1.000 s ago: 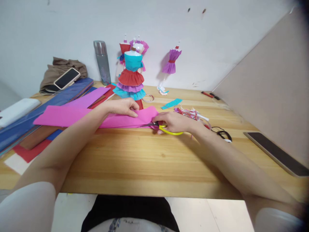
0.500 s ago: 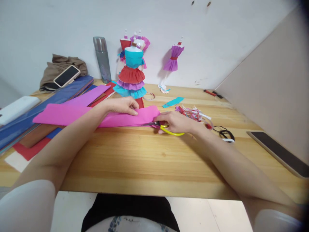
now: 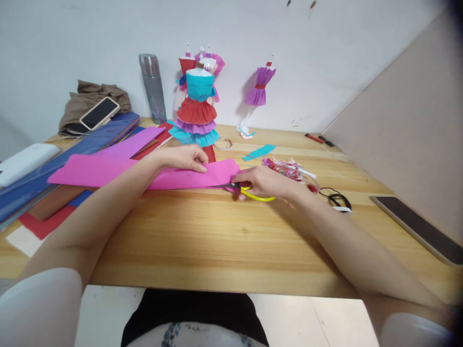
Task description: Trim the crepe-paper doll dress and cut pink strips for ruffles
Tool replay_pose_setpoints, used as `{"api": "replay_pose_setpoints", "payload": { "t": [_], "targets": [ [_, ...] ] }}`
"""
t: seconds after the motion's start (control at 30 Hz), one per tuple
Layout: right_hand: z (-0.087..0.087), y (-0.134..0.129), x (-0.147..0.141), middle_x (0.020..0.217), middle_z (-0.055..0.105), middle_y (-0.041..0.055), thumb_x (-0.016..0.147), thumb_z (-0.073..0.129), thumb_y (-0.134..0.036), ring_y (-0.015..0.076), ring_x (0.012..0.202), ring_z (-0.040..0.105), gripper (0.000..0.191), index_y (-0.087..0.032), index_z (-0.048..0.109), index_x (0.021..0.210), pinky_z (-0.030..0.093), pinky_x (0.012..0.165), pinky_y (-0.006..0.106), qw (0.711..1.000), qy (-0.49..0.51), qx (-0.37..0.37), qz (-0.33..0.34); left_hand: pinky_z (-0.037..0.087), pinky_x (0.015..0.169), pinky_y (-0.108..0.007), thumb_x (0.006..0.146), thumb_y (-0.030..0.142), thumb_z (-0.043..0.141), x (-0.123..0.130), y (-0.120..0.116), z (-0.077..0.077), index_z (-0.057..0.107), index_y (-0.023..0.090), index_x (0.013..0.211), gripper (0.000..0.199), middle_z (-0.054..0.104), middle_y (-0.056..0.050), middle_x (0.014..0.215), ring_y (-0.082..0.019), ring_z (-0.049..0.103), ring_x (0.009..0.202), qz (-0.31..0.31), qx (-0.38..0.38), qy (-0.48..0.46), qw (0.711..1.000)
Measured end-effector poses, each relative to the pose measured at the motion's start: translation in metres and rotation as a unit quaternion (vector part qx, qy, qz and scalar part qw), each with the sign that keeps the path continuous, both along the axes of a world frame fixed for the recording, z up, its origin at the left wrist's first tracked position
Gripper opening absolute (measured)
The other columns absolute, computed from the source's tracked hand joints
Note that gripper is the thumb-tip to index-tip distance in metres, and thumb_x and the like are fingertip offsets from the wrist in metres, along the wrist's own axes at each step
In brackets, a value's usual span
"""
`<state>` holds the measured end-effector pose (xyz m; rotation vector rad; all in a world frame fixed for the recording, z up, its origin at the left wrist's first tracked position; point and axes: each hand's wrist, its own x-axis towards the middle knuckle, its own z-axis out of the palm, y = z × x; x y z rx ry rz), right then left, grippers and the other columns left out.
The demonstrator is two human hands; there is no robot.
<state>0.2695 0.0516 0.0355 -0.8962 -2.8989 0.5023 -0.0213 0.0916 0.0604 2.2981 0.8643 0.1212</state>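
Observation:
A long strip of bright pink crepe paper (image 3: pixel 94 171) lies across the table under my left forearm. My left hand (image 3: pixel 186 156) pinches its upper side near the middle, thumb on top. At the strip's right end, my right hand (image 3: pixel 262 180) grips scissors with yellow handles (image 3: pixel 258 196). Their dark blades point left along the strip's near edge and look nearly closed, with a bit of pink paper below them. Behind my left hand stands a small dress form (image 3: pixel 200 86) in a turquoise top and tiered red, purple and turquoise ruffles.
Coloured paper sheets (image 3: pixel 54 207), a white device (image 3: pixel 27 163) and a phone (image 3: pixel 100 114) lie left. A flask (image 3: pixel 152 89) and a purple-dressed form (image 3: pixel 261 86) stand by the wall. Paper scraps (image 3: pixel 285 168), a hair tie (image 3: pixel 339 201) and a dark tablet-like slab (image 3: pixel 415 226) lie right.
The scissor blades have come closer together along the pink paper's near edge, and the yellow handles have drawn together slightly. My left hand stays in place.

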Motion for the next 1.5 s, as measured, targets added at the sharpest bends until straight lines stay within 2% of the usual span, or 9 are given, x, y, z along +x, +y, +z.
{"api": "replay_pose_setpoints", "payload": {
  "t": [0.2, 0.3, 0.43, 0.57, 0.7, 0.83, 0.97, 1.23, 1.5],
  "targets": [
    [-0.002, 0.002, 0.002, 0.084, 0.073, 0.0076, 0.089, 0.068, -0.043, 0.0185, 0.068, 0.059, 0.027, -0.02, 0.075, 0.099, 0.034, 0.064, 0.028, 1.0, 0.0, 0.009, 0.0, 0.029, 0.059, -0.025, 0.08, 0.047, 0.068, 0.0, 0.0, 0.0, 0.062, 0.014, 0.073, 0.034, 0.05, 0.002, 0.067, -0.011, 0.044, 0.061, 0.007, -0.011, -0.01, 1.0],
    [-0.002, 0.001, 0.002, 0.084, 0.074, 0.0072, 0.087, 0.07, -0.04, 0.0182, 0.069, 0.061, 0.023, -0.019, 0.074, 0.096, 0.034, 0.064, 0.028, 1.0, -0.003, 0.003, -0.007, 0.029, 0.059, -0.025, 0.08, 0.048, 0.068, -0.007, 0.0, 0.006, 0.061, 0.015, 0.073, 0.035, 0.05, 0.002, 0.065, -0.01, 0.042, 0.06, -0.008, -0.022, 0.021, 1.0],
    [0.001, -0.003, 0.001, 0.087, 0.075, 0.0078, 0.087, 0.069, -0.032, 0.0185, 0.074, 0.064, 0.014, -0.018, 0.072, 0.086, 0.033, 0.065, 0.028, 1.0, -0.005, -0.019, -0.021, 0.025, 0.056, -0.027, 0.077, 0.049, 0.07, -0.02, 0.004, 0.011, 0.052, 0.017, 0.062, 0.039, 0.043, 0.003, 0.061, -0.01, 0.037, 0.057, -0.037, -0.037, 0.06, 0.997],
    [0.001, -0.003, 0.0, 0.083, 0.073, 0.0063, 0.088, 0.068, -0.035, 0.0185, 0.072, 0.064, 0.016, -0.019, 0.069, 0.082, 0.034, 0.065, 0.028, 0.999, -0.012, -0.016, -0.029, 0.025, 0.055, -0.027, 0.077, 0.047, 0.067, -0.025, 0.006, 0.013, 0.052, 0.018, 0.063, 0.036, 0.043, 0.002, 0.06, -0.012, 0.038, 0.057, -0.025, -0.033, 0.068, 0.997],
    [-0.003, 0.0, -0.002, 0.09, 0.073, 0.0096, 0.086, 0.072, -0.045, 0.0228, 0.08, 0.066, 0.027, -0.019, 0.071, 0.093, 0.04, 0.069, 0.029, 1.0, -0.016, 0.006, -0.017, 0.027, 0.056, -0.026, 0.075, 0.044, 0.067, -0.024, 0.002, 0.016, 0.056, 0.017, 0.068, 0.03, 0.043, 0.003, 0.062, -0.011, 0.038, 0.058, -0.006, -0.022, 0.072, 0.997],
    [-0.005, 0.002, -0.006, 0.1, 0.073, 0.0132, 0.086, 0.072, -0.046, 0.0266, 0.091, 0.067, 0.032, -0.018, 0.072, 0.101, 0.044, 0.076, 0.032, 1.0, -0.013, 0.025, 0.008, 0.025, 0.056, -0.026, 0.074, 0.043, 0.068, -0.022, 0.0, 0.018, 0.051, 0.018, 0.066, 0.031, 0.04, 0.004, 0.061, -0.011, 0.035, 0.057, 0.006, -0.004, 0.06, 0.998],
    [-0.003, 0.003, -0.01, 0.097, 0.072, 0.0127, 0.088, 0.071, -0.047, 0.0257, 0.09, 0.066, 0.031, -0.016, 0.071, 0.097, 0.044, 0.077, 0.032, 0.999, 0.011, 0.039, 0.032, 0.025, 0.057, -0.027, 0.074, 0.044, 0.07, -0.024, 0.001, 0.016, 0.048, 0.019, 0.066, 0.034, 0.039, 0.004, 0.061, -0.01, 0.034, 0.056, 0.001, -0.008, 0.041, 0.999],
    [-0.002, 0.004, -0.017, 0.091, 0.069, 0.0094, 0.087, 0.071, -0.05, 0.0221, 0.081, 0.062, 0.032, -0.018, 0.07, 0.092, 0.04, 0.071, 0.029, 0.999, 0.003, 0.03, 0.034, 0.024, 0.058, -0.027, 0.076, 0.045, 0.07, -0.024, 0.0, 0.02, 0.047, 0.019, 0.064, 0.037, 0.039, 0.005, 0.061, -0.01, 0.034, 0.056, -0.004, -0.019, 0.042, 0.999],
    [-0.001, 0.003, -0.016, 0.086, 0.07, 0.0066, 0.088, 0.072, -0.045, 0.0201, 0.076, 0.062, 0.026, -0.019, 0.07, 0.091, 0.036, 0.067, 0.028, 1.0, 0.002, 0.011, 0.007, 0.026, 0.06, -0.028, 0.076, 0.045, 0.07, -0.026, 0.001, 0.019, 0.052, 0.018, 0.067, 0.034, 0.043, 0.004, 0.062, -0.011, 0.037, 0.059, -0.001, -0.013, 0.044, 0.999]
  ]
}}
